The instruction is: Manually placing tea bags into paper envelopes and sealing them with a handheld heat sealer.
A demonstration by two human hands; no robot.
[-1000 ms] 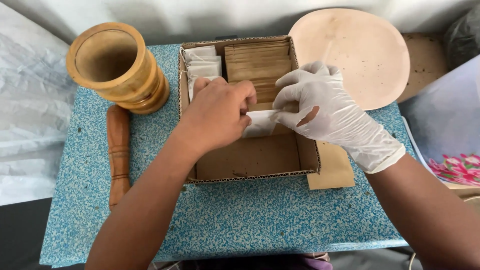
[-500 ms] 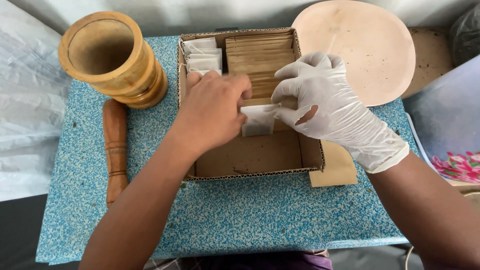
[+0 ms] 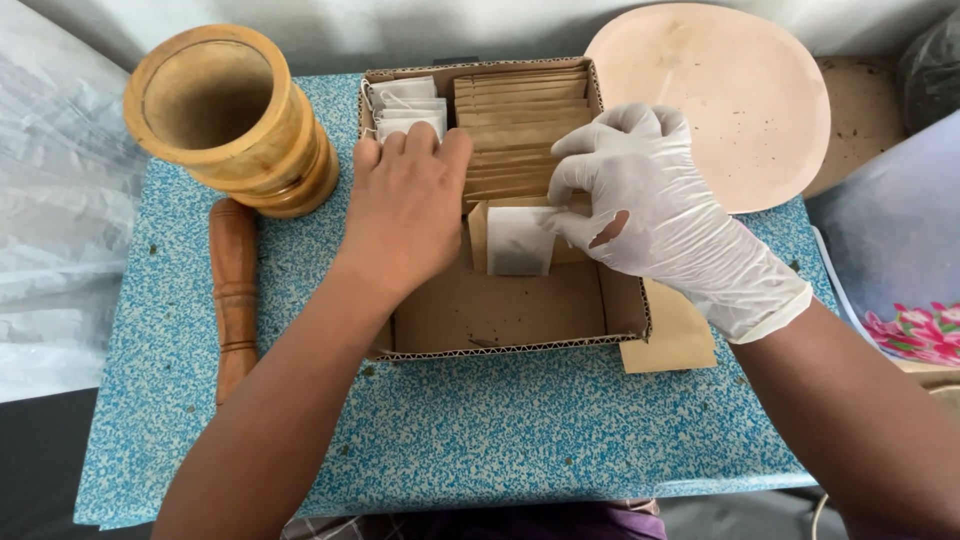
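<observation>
Cardboard box (image 3: 500, 310) sits at the centre of a blue speckled table (image 3: 450, 440), and both hands work inside it. The right hand (image 3: 650, 205), in a white glove torn at the thumb side, has its fingers curled and pinching the top edge of a brown paper envelope (image 3: 478, 232) that stands in front of a row of similar brown envelopes (image 3: 520, 120) at the box's twelve o'clock end. A white tea bag (image 3: 518, 242) sits half tucked into that envelope. The bare left hand (image 3: 405, 205) lies palm down at about ten o'clock in the box, fingers loosely bent over a small stack of white tea bags (image 3: 405, 108); whether those fingers grip one cannot be told.

Judging from this, the bag is being sleeved. It would go best with the gloved fingers keeping the envelope's mouth spread while the bag slides straight down, corners level, so the thin paper does not crease or catch. A light pinch seems wise.

Outside the box, a wooden mortar (image 3: 225, 115) stands at ten o'clock, its pestle (image 3: 235, 295) lies at nine o'clock, and a round pale board (image 3: 720, 100) rests at two o'clock.
</observation>
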